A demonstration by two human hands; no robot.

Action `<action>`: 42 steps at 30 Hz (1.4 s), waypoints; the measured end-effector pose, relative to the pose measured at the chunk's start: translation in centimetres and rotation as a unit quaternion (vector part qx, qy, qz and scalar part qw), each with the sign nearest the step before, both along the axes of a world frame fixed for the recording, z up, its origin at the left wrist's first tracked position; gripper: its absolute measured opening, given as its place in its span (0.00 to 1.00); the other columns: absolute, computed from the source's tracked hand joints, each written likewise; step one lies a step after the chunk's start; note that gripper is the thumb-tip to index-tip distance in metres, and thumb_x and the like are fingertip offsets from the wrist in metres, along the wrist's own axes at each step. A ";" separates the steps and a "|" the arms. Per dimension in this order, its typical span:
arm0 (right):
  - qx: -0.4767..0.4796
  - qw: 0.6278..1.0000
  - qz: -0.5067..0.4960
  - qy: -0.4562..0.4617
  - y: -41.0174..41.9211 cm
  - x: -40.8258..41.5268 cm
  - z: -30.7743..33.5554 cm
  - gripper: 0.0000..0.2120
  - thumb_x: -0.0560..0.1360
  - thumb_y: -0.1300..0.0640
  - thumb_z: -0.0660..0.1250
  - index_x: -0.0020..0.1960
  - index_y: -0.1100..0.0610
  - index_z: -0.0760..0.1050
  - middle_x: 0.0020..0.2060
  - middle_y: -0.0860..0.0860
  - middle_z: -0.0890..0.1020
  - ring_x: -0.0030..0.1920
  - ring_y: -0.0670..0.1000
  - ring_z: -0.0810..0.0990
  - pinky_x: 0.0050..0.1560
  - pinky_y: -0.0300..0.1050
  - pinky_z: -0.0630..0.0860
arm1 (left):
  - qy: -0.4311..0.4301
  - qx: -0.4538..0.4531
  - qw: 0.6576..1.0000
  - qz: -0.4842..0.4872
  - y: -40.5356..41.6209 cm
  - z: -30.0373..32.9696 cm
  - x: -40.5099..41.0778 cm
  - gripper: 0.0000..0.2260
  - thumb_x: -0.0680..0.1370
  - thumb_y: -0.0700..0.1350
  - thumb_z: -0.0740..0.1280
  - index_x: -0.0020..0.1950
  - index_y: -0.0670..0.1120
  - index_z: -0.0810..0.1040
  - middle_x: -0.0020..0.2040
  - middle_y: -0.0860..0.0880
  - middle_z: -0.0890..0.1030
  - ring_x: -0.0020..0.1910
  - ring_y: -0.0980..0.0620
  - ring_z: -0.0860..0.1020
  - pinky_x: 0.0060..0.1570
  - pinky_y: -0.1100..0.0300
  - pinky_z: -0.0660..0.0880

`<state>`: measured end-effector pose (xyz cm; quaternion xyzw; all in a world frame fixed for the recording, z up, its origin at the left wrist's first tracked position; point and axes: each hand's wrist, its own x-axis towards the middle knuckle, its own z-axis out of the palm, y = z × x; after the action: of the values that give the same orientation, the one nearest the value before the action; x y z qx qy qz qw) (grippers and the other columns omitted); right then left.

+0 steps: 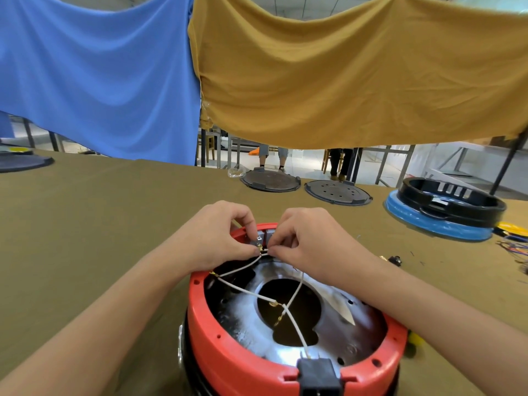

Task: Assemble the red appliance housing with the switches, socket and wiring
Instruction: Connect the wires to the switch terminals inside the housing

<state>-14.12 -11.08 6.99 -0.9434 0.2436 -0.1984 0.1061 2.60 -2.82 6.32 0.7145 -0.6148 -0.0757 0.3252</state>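
Left hand (220, 235) pinches a brass terminal (259, 247) at the red housing (225, 332)'s twelve o'clock rim; right hand (308, 241) pinches the white wire (243, 267) beside it; black discs (337, 192) and a black-blue housing (443, 212) lie toward two o'clock

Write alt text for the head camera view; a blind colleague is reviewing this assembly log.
Both hands, left hand and right hand, pinch white wires at a grey switch block on the far rim of a red appliance housing. A black socket sits on its near rim.
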 end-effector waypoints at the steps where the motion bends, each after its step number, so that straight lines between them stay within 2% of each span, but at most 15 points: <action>1: -0.001 1.000 -0.001 0.003 0.0 0.1 0.0 0.04 0.75 0.55 0.72 0.44 0.52 0.86 0.44 0.46 0.80 0.41 0.45 0.78 0.48 0.47 0.78 | 0.001 -0.001 1.000 -0.001 0.0 0.0 0.0 0.08 0.68 0.47 0.79 0.39 0.52 0.80 0.39 0.54 0.83 0.36 0.55 0.82 0.42 0.60 0.79; 8: 0.004 1.000 -0.012 0.000 0.0 0.2 0.0 0.03 0.74 0.54 0.74 0.43 0.52 0.86 0.43 0.46 0.80 0.41 0.47 0.79 0.49 0.49 0.78 | -0.005 -0.006 1.000 -0.004 0.0 0.0 0.0 0.09 0.69 0.47 0.78 0.40 0.53 0.79 0.39 0.57 0.81 0.35 0.58 0.80 0.38 0.66 0.76; 14: 0.000 1.000 -0.021 -0.006 0.0 0.4 0.1 0.06 0.71 0.52 0.76 0.39 0.52 0.82 0.39 0.47 0.82 0.39 0.46 0.80 0.46 0.46 0.78 | -0.020 -0.022 1.000 -0.008 -0.1 -0.3 0.0 0.12 0.69 0.46 0.78 0.41 0.54 0.75 0.40 0.56 0.80 0.40 0.53 0.80 0.42 0.58 0.77; 18: -0.013 1.000 -0.027 -0.005 -0.2 0.6 0.1 0.06 0.72 0.52 0.76 0.40 0.52 0.82 0.39 0.45 0.81 0.41 0.46 0.80 0.47 0.44 0.78 | -0.025 -0.033 0.999 -0.004 -0.2 -0.4 0.1 0.13 0.69 0.46 0.78 0.40 0.54 0.73 0.38 0.57 0.79 0.37 0.58 0.79 0.37 0.66 0.73; 20: -0.009 1.000 -0.023 -0.009 -0.3 0.4 0.1 0.06 0.72 0.51 0.76 0.41 0.53 0.82 0.38 0.44 0.80 0.40 0.44 0.79 0.46 0.42 0.78 | -0.027 -0.035 0.999 -0.004 -0.3 -0.5 0.2 0.13 0.69 0.46 0.78 0.40 0.54 0.73 0.36 0.57 0.79 0.34 0.59 0.77 0.36 0.66 0.72; 24: 0.022 0.997 -0.044 -0.067 -0.9 -1.0 0.4 0.03 0.73 0.52 0.74 0.41 0.49 0.82 0.35 0.42 0.81 0.38 0.39 0.79 0.37 0.30 0.74 | -0.014 -0.032 0.999 -0.010 -0.2 -0.5 0.2 0.12 0.69 0.45 0.77 0.42 0.54 0.74 0.38 0.56 0.79 0.36 0.59 0.78 0.40 0.65 0.74; 27: 0.047 0.991 -0.072 -0.099 -1.7 -1.9 0.9 0.04 0.75 0.54 0.71 0.42 0.48 0.82 0.34 0.42 0.82 0.36 0.37 0.79 0.34 0.28 0.71 | -0.011 -0.017 0.999 -0.034 -0.1 -0.4 0.2 0.13 0.71 0.45 0.75 0.46 0.57 0.72 0.44 0.57 0.79 0.43 0.61 0.78 0.43 0.69 0.73; 30: 0.058 0.993 -0.075 -0.076 -1.7 -2.0 0.6 0.04 0.75 0.53 0.71 0.41 0.48 0.82 0.32 0.42 0.82 0.34 0.38 0.79 0.35 0.30 0.72 | -0.021 -0.016 0.997 -0.071 0.1 -0.2 0.0 0.13 0.72 0.44 0.74 0.48 0.57 0.72 0.49 0.57 0.78 0.49 0.61 0.78 0.44 0.73 0.71; 32: 0.044 0.995 -0.074 -0.052 -1.3 -1.9 0.3 0.05 0.74 0.51 0.72 0.40 0.48 0.83 0.31 0.42 0.82 0.34 0.38 0.79 0.34 0.30 0.71 | -0.039 -0.017 0.996 -0.083 0.1 -0.1 -0.1 0.11 0.73 0.44 0.73 0.48 0.56 0.74 0.51 0.56 0.77 0.53 0.61 0.77 0.47 0.70 0.70; 34: 0.030 0.997 -0.067 -0.038 -1.0 -1.9 0.1 0.05 0.74 0.50 0.72 0.40 0.48 0.84 0.31 0.42 0.82 0.34 0.39 0.79 0.34 0.30 0.70 | -0.062 -0.018 0.994 -0.091 0.2 0.0 -0.1 0.08 0.74 0.44 0.72 0.47 0.57 0.79 0.51 0.56 0.76 0.52 0.60 0.77 0.52 0.64 0.72; 36: 0.013 0.998 -0.059 -0.014 -0.8 -1.9 0.1 0.04 0.73 0.49 0.72 0.42 0.48 0.84 0.32 0.42 0.82 0.33 0.40 0.79 0.34 0.31 0.69 | -0.089 -0.012 0.992 -0.093 0.1 0.1 -0.1 0.07 0.75 0.45 0.72 0.47 0.58 0.82 0.54 0.58 0.76 0.51 0.60 0.76 0.55 0.62 0.72; 39: 0.002 0.999 -0.040 0.017 -0.6 -1.7 0.0 0.06 0.73 0.46 0.72 0.43 0.47 0.84 0.33 0.43 0.83 0.31 0.41 0.76 0.33 0.34 0.68 | -0.114 0.002 0.988 -0.099 0.1 0.1 -0.1 0.06 0.76 0.47 0.71 0.45 0.60 0.83 0.56 0.59 0.75 0.54 0.61 0.74 0.58 0.63 0.70; 42: 0.022 0.999 -0.021 0.023 -0.5 -1.6 -0.1 0.05 0.73 0.48 0.73 0.42 0.49 0.84 0.30 0.43 0.82 0.28 0.39 0.76 0.31 0.31 0.66 | -0.120 0.015 0.987 -0.108 0.1 0.4 -0.3 0.09 0.76 0.48 0.71 0.42 0.63 0.80 0.56 0.60 0.74 0.54 0.62 0.74 0.57 0.67 0.69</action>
<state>-15.68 -11.62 6.87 -0.9397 0.2702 -0.1735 0.1173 2.31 -2.72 6.70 0.6529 -0.7214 -0.0336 0.2283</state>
